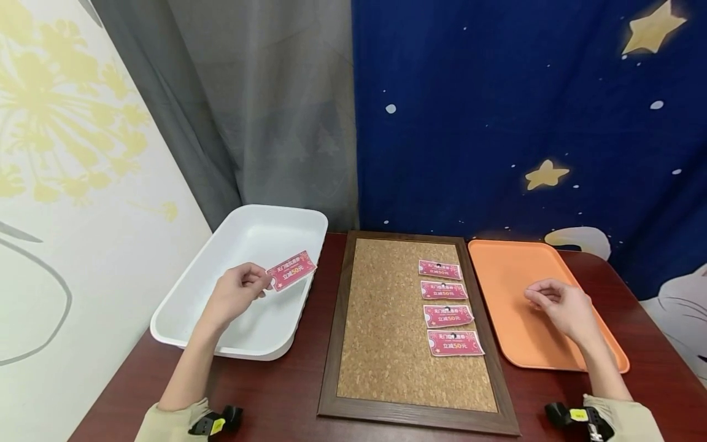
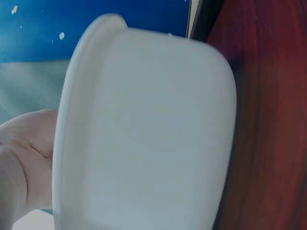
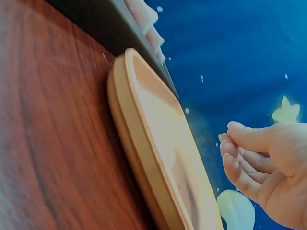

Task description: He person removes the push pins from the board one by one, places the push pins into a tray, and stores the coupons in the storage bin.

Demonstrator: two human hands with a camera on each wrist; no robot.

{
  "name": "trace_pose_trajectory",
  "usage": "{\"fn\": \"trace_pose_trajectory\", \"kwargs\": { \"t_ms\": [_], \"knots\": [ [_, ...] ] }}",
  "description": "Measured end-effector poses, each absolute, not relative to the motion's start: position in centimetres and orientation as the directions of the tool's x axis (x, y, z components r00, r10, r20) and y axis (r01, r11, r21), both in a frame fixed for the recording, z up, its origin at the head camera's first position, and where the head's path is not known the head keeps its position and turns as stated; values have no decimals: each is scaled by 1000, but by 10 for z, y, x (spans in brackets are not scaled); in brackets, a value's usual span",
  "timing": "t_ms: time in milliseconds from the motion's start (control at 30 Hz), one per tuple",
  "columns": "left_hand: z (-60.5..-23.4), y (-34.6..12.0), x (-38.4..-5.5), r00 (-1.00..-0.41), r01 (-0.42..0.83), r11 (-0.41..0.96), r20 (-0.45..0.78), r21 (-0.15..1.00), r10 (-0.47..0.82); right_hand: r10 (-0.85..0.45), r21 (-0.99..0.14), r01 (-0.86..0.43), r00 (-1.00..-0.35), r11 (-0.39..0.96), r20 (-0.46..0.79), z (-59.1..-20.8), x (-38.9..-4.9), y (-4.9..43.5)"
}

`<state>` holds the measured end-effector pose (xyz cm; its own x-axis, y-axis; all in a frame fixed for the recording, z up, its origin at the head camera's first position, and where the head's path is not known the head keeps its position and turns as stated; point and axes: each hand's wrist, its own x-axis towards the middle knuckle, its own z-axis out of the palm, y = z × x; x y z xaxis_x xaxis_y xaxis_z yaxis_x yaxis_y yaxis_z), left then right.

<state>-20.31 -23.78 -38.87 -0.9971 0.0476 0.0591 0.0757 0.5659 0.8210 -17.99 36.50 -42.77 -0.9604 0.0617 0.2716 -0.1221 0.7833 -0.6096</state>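
Observation:
A pink coupon (image 1: 291,271) with white and yellow print is pinched at its left end by my left hand (image 1: 234,294), above the white basin (image 1: 182,307). In the left wrist view the basin wall hides the coupon and the fingers. My right hand (image 1: 563,307) hovers over the orange tray (image 1: 508,264), fingers loosely curled, thumb close to the index fingertip; no object shows between them in the right wrist view. Several matching coupons (image 1: 455,344) hang in a column on the right side of the cork board (image 1: 386,344), each with a dark pin at its top.
The board's brown wooden frame (image 1: 331,368) stands between basin and tray on the dark red table (image 1: 276,399). Behind the table hang a grey curtain (image 1: 298,123) and a blue starry one (image 1: 442,153). A white patterned wall (image 1: 83,245) borders the left side.

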Motion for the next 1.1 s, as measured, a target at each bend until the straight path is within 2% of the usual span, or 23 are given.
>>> {"fn": "trace_pose_trajectory", "kwargs": {
  "t_ms": [567, 1100],
  "knots": [
    [-406, -286, -205, -999, -49, 622, -30, 782, -41, 190, -525, 85, -971, 847, 149, -444, -174, 412],
    [-418, -301, -208, -980, -199, 657, -163, 727, -117, 249, -500, 167, -963, 850, 102, -449, -169, 432]
  ]
}}
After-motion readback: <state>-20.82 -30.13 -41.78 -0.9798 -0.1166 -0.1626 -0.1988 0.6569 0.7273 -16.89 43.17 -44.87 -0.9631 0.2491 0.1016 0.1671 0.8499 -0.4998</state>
